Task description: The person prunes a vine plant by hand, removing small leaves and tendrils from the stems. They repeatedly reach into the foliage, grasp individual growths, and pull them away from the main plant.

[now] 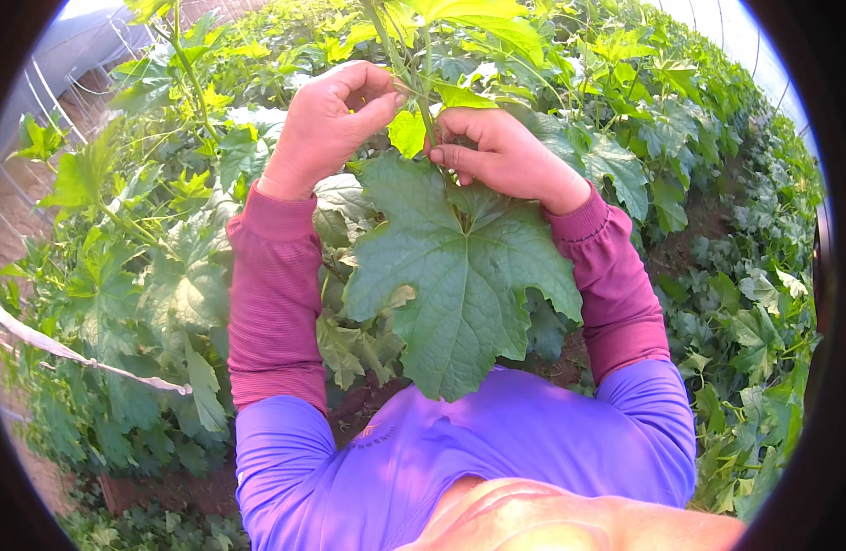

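Observation:
A green climbing vine stem (pixel 425 113) rises in front of me between my hands. My left hand (pixel 326 120) is raised at its left side, with thumb and forefinger pinched together against the vine; the exact bit between the fingertips is too small to make out. Slightly lower, on the other side, my right hand (pixel 498 151) pinches the stem between thumb and bent fingers. Below the hands hangs a large lobed leaf (pixel 464 275), with a hole near its left edge. A small bright leaf (pixel 407 133) shows between the hands.
Dense leafy vines (pixel 154 275) surround me, with another upright stem (pixel 192 82) at left. A pale strip (pixel 78 355) stretches in from the left edge. Strings (pixel 51 96) and plastic sheeting (pixel 113 38) stand behind. Plant rows (pixel 753 330) continue at right beside bare soil (pixel 698 220).

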Demonstrator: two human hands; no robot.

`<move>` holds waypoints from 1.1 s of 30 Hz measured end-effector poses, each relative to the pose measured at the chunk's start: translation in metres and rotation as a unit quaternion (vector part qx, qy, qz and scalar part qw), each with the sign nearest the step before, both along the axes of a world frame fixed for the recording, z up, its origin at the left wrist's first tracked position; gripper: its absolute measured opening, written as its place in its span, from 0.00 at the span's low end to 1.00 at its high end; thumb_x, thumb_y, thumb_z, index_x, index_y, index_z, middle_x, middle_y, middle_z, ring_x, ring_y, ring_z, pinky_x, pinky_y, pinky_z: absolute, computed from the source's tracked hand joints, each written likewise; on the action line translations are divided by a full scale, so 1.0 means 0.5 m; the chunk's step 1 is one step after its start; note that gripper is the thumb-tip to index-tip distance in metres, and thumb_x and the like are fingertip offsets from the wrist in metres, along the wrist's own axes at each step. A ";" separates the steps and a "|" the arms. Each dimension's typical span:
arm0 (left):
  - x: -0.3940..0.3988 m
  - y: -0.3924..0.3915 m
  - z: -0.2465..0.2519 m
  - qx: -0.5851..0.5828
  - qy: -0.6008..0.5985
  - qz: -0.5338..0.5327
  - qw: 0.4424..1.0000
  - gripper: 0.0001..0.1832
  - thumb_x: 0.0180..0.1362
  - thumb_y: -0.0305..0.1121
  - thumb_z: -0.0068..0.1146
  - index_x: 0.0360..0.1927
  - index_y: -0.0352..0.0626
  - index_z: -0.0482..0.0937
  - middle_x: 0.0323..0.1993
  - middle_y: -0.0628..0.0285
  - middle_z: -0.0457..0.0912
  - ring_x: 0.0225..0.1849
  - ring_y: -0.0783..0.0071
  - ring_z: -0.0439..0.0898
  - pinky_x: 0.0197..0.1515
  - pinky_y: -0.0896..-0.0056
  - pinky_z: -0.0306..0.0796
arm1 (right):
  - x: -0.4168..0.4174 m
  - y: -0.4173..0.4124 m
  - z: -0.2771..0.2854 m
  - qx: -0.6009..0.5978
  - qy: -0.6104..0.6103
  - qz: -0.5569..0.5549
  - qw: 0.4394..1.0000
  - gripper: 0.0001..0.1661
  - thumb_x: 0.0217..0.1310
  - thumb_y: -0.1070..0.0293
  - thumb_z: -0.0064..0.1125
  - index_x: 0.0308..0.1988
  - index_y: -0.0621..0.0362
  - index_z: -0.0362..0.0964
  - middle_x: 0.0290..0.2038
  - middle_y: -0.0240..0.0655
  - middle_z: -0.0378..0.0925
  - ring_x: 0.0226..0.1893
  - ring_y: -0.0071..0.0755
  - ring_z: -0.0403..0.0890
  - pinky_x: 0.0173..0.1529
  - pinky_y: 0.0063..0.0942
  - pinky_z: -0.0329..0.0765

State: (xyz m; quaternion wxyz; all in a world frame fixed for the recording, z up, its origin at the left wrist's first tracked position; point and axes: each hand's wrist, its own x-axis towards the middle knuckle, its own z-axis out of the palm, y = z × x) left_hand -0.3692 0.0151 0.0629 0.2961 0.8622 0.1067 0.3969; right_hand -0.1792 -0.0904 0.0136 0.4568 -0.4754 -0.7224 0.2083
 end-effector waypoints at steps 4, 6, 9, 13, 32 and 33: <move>0.002 0.008 -0.004 0.136 -0.023 0.020 0.990 0.04 0.56 0.24 0.58 0.35 0.37 0.78 0.30 0.70 0.77 0.32 0.84 0.74 0.37 0.82 0.68 | -0.004 -0.004 0.003 -0.001 -0.009 0.001 1.000 0.12 0.62 0.65 0.59 0.31 0.62 0.68 0.22 0.30 0.73 0.20 0.20 0.76 0.25 0.25 0.72; 0.007 0.018 -0.007 0.261 -0.066 0.060 0.961 0.05 0.52 0.24 0.59 0.33 0.39 0.77 0.29 0.66 0.77 0.32 0.76 0.75 0.36 0.76 0.70 | -0.005 -0.006 0.009 0.008 -0.023 0.001 1.000 0.12 0.63 0.65 0.59 0.32 0.62 0.69 0.22 0.30 0.73 0.20 0.20 0.75 0.25 0.24 0.72; 0.011 0.042 0.008 0.431 -0.149 0.160 0.876 0.07 0.47 0.25 0.60 0.31 0.43 0.77 0.28 0.61 0.76 0.33 0.64 0.76 0.36 0.66 0.71 | -0.002 -0.013 0.013 0.015 -0.037 0.015 0.999 0.11 0.63 0.66 0.58 0.33 0.62 0.71 0.22 0.30 0.73 0.20 0.20 0.75 0.25 0.24 0.72; -0.046 0.096 0.042 0.518 -0.158 0.332 0.773 0.08 0.46 0.25 0.60 0.32 0.45 0.78 0.31 0.62 0.78 0.36 0.60 0.76 0.41 0.64 0.71 | -0.001 -0.018 0.005 -0.005 -0.020 0.024 1.000 0.10 0.63 0.67 0.58 0.33 0.62 0.72 0.22 0.31 0.74 0.20 0.20 0.76 0.25 0.23 0.72; 0.035 0.072 -0.014 -0.267 -0.126 0.007 0.955 0.14 0.59 0.31 0.59 0.44 0.36 0.72 0.30 0.62 0.81 0.19 0.83 0.74 0.17 0.84 0.62 | -0.009 0.026 -0.027 -0.029 -0.063 -0.001 0.998 0.12 0.64 0.64 0.55 0.36 0.63 0.74 0.23 0.34 0.76 0.19 0.23 0.77 0.26 0.25 0.73; 0.038 0.075 -0.020 -0.266 -0.122 0.015 0.956 0.13 0.60 0.31 0.58 0.44 0.37 0.71 0.32 0.61 0.81 0.19 0.82 0.75 0.17 0.83 0.63 | -0.007 0.028 -0.028 -0.031 -0.047 -0.012 0.998 0.12 0.65 0.65 0.55 0.37 0.63 0.75 0.23 0.33 0.77 0.19 0.23 0.77 0.26 0.24 0.73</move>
